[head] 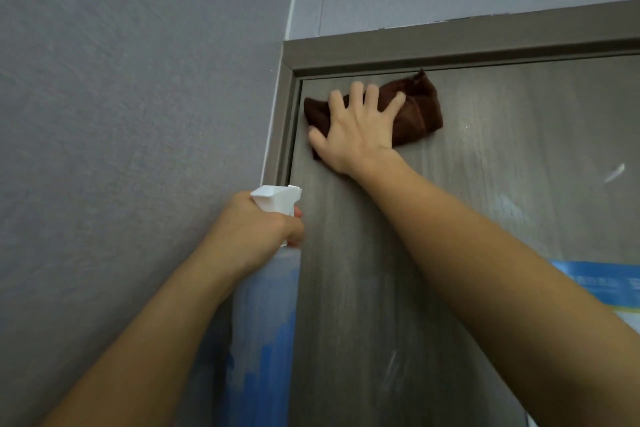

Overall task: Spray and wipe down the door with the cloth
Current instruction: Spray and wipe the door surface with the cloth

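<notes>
Up at the door's top left corner, the fingers [367, 97] of the right hand [356, 132] lie straight and spread, 4 of them fanned over the cloth [415, 111] with the thumb out to the left, pressing it flat against the door [485, 218]. That cloth is dark brown, bunched and folded, with a stitched seam showing on its right part and 1 pointed corner sticking up toward the frame [450, 42]. It pokes out on both sides of the hand and sits just under the door's top edge, near the left edge. From the wrist, the bare right forearm runs down to the lower right.

Lower down, along the door's left edge, the left hand [256, 229] has its fingers curled round the neck of a spray bottle [266, 305], gripping it below the white trigger head [275, 199]. The nozzle points at the door. Its body is translucent with blue patches, blurred in this view.

The door is grey-brown with a wood grain; pale streaks and smears show across its right part and lower middle. A blue and white notice [609, 288] is stuck at its right edge, its print too blurred to read. Grey textured wall [121, 97] fills the left side.
</notes>
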Available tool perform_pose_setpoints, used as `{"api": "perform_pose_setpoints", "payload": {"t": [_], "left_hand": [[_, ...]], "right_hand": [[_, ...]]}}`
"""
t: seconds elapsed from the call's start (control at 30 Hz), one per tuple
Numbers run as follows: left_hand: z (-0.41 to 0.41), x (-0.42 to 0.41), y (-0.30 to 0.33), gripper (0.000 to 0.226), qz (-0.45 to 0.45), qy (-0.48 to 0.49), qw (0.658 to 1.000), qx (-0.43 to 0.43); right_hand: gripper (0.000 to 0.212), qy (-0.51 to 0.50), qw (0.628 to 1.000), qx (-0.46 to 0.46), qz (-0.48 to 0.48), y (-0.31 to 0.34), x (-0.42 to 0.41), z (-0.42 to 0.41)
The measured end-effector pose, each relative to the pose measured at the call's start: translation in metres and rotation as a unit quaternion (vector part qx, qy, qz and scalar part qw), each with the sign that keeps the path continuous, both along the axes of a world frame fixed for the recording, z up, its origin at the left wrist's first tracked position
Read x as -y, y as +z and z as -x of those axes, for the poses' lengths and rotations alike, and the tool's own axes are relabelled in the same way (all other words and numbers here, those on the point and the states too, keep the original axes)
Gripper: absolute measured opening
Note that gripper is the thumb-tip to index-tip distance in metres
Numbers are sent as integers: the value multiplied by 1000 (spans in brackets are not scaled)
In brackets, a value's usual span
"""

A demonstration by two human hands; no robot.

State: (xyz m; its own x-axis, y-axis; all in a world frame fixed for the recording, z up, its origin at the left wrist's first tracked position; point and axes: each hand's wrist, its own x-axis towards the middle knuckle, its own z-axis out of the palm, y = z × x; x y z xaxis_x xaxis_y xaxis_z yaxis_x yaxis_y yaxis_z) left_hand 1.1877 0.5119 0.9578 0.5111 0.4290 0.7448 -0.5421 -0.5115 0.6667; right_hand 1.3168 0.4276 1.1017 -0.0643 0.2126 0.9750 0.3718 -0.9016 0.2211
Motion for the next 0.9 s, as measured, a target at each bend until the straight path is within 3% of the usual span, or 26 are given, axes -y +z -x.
{"api": "perform_pose_setpoints", "payload": {"t": [0.2,0.6,0.9], "left_hand": [[4,0,0,19,-11,9,1000,0],[5,5,-2,21,-16,20,1000,-11],[2,4,-1,22,-16,10,1000,-6]], "right_hand": [[65,1,999,-1,-47,19,-9,0],[59,14,999,26,-15,-87,13,-13],[64,1,999,-1,-49,11,28,-6]]}}
